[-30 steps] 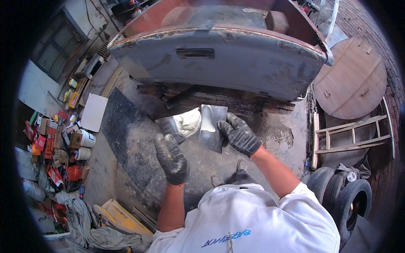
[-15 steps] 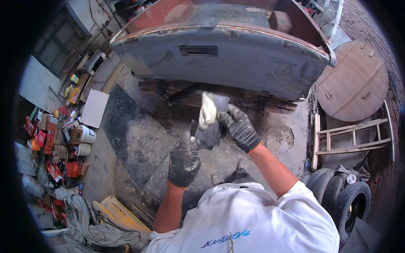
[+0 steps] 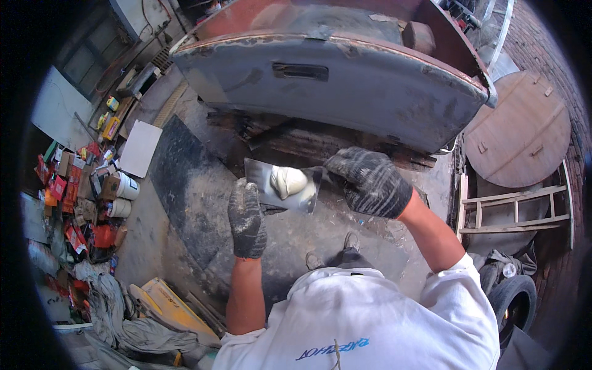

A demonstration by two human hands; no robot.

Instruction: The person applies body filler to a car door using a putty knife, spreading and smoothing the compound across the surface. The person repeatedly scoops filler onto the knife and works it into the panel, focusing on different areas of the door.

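Observation:
My left hand, in a dark, dusty knit glove, is closed on the left edge of a flat grey mixing plate. A lump of creamy pale putty sits on the plate. My right hand, gloved alike, is closed at the plate's right side around a thin putty knife. The knife's blade reaches over the plate's edge near the putty, while its handle is hidden in my fingers. Beyond both hands stands a grey-primed vehicle tailgate with a recessed handle.
Dark timbers lie beneath the tailgate. Boxes and tins crowd the left side, with white buckets beside them. A round wooden board, a wooden frame and a tyre stand at right. A yellow panel lies lower left.
The plate has turned flatter, showing the putty on its face. My right hand has moved right, drawing the blade away from the putty. My left hand has shifted slightly left and up.

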